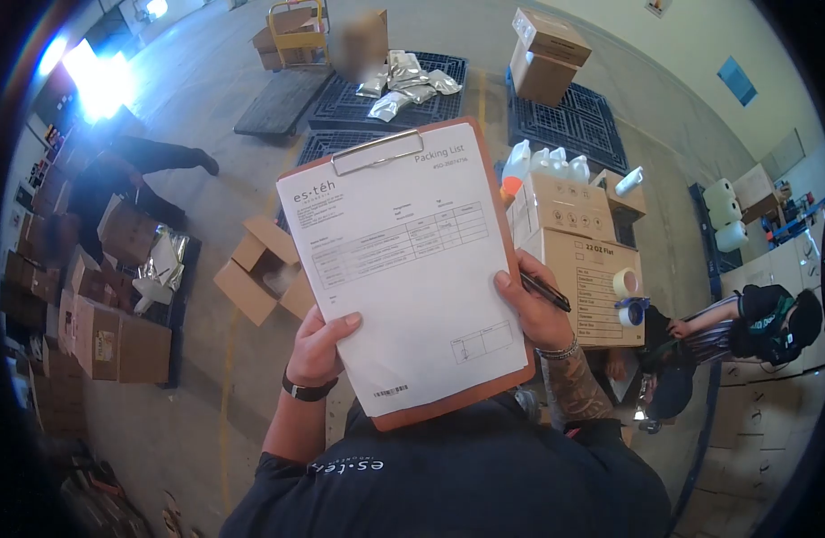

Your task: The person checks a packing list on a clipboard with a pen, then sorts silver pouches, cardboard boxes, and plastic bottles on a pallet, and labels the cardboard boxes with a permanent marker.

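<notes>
A brown clipboard [457,403] is held up in front of my chest, tilted slightly. Under its metal clip [377,152] lies a white sheet headed "Packing List" [403,291], with a printed table and a barcode near the bottom. My left hand [316,350] grips the lower left edge, thumb on the paper and fingers hidden behind. On the right edge, my right hand [540,314] presses its thumb on the sheet and also holds a dark pen [547,292], which points outward to the lower right.
An open carton [251,269] stands on the floor beyond the board. Silver pouches [408,82] lie on a dark pallet at the back. Right of me, stacked cartons [601,309] carry tape rolls [625,282] and white jugs [556,164]. Other people are at both sides.
</notes>
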`<action>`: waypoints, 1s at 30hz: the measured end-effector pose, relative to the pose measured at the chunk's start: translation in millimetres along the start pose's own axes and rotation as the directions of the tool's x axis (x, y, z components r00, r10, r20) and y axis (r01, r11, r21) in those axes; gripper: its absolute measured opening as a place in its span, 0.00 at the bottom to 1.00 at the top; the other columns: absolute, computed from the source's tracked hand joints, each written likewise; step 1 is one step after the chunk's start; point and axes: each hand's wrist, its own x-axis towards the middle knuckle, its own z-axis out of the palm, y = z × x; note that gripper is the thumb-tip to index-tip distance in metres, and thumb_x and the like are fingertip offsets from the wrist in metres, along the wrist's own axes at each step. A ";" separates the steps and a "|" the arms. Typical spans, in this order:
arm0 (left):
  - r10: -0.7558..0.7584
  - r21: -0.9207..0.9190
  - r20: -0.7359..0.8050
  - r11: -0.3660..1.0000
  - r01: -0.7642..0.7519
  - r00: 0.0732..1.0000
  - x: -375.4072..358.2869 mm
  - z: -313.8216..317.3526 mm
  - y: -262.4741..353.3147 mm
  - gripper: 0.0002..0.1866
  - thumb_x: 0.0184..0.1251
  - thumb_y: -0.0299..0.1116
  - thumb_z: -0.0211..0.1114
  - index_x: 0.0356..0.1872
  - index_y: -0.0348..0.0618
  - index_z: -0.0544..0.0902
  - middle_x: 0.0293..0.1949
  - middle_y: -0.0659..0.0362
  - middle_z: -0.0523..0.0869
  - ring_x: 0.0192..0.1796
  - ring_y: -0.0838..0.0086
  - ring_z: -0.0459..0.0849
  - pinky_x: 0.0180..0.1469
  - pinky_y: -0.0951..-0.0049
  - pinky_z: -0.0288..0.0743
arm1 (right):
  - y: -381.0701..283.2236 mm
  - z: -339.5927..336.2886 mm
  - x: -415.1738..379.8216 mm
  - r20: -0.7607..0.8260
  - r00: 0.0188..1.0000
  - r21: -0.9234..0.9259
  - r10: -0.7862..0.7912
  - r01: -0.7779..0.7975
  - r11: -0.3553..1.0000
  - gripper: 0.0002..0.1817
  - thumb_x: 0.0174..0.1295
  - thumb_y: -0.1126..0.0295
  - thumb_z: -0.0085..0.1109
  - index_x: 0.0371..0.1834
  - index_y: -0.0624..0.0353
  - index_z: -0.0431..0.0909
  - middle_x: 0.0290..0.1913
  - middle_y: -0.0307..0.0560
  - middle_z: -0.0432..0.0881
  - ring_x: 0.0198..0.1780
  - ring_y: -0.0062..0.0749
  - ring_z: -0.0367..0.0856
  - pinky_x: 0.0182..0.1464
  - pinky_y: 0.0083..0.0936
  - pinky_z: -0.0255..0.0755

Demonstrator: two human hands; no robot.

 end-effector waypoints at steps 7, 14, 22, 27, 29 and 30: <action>0.018 -0.009 0.011 1.000 -0.018 1.000 -2.4 -1.0 -2.5 0.25 0.65 0.24 0.55 0.64 0.30 0.68 0.60 0.48 0.77 0.60 0.63 0.79 0.60 0.66 0.74 | 1.9 -4.9 -0.8 -0.046 0.993 -0.267 -0.109 0.093 0.959 0.21 0.76 0.59 0.42 0.58 0.66 0.71 0.39 0.38 0.79 0.41 0.14 0.74 0.43 0.15 0.70; 0.053 -0.003 -0.009 0.999 -0.053 0.999 -4.7 -3.4 -5.2 0.26 0.64 0.23 0.56 0.65 0.30 0.67 0.59 0.48 0.78 0.58 0.63 0.79 0.59 0.66 0.74 | 15.8 -17.4 -1.0 -0.230 0.961 -0.044 -0.152 0.145 0.988 0.26 0.77 0.52 0.35 0.61 0.64 0.65 0.34 0.39 0.76 0.35 0.17 0.77 0.37 0.12 0.71; 0.243 0.215 -0.383 0.962 -0.170 0.891 -11.1 -45.8 19.0 0.18 0.66 0.23 0.56 0.56 0.28 0.71 0.53 0.48 0.81 0.54 0.64 0.81 0.57 0.68 0.75 | 16.2 -28.2 -1.6 -0.380 0.908 -0.132 -0.178 0.137 0.982 0.19 0.76 0.58 0.40 0.54 0.64 0.71 0.40 0.44 0.78 0.37 0.22 0.80 0.38 0.19 0.73; 0.234 0.238 -0.472 0.962 -0.133 0.850 -12.9 -62.5 25.4 0.20 0.65 0.23 0.56 0.58 0.29 0.69 0.55 0.47 0.79 0.54 0.63 0.81 0.58 0.66 0.74 | 24.2 -32.5 0.2 -0.385 0.912 -0.115 -0.142 0.105 0.988 0.16 0.75 0.61 0.44 0.52 0.63 0.73 0.39 0.42 0.79 0.38 0.20 0.79 0.38 0.18 0.73; 0.211 0.210 -0.471 0.970 -0.123 0.857 -9.6 -65.1 23.5 0.21 0.65 0.23 0.57 0.59 0.29 0.68 0.55 0.46 0.78 0.54 0.62 0.80 0.58 0.65 0.74 | 25.5 -27.2 1.3 -0.310 0.944 -0.168 -0.113 0.063 0.984 0.15 0.75 0.62 0.44 0.52 0.63 0.73 0.39 0.41 0.79 0.38 0.20 0.79 0.41 0.19 0.74; 0.187 0.205 -0.460 0.973 -0.101 0.868 -6.4 -66.7 22.4 0.21 0.65 0.23 0.57 0.59 0.29 0.68 0.55 0.46 0.78 0.54 0.62 0.80 0.58 0.65 0.74 | 22.2 -19.7 3.7 -0.189 0.976 -0.132 -0.111 0.087 0.987 0.16 0.74 0.63 0.46 0.55 0.62 0.73 0.38 0.41 0.79 0.38 0.20 0.79 0.41 0.19 0.74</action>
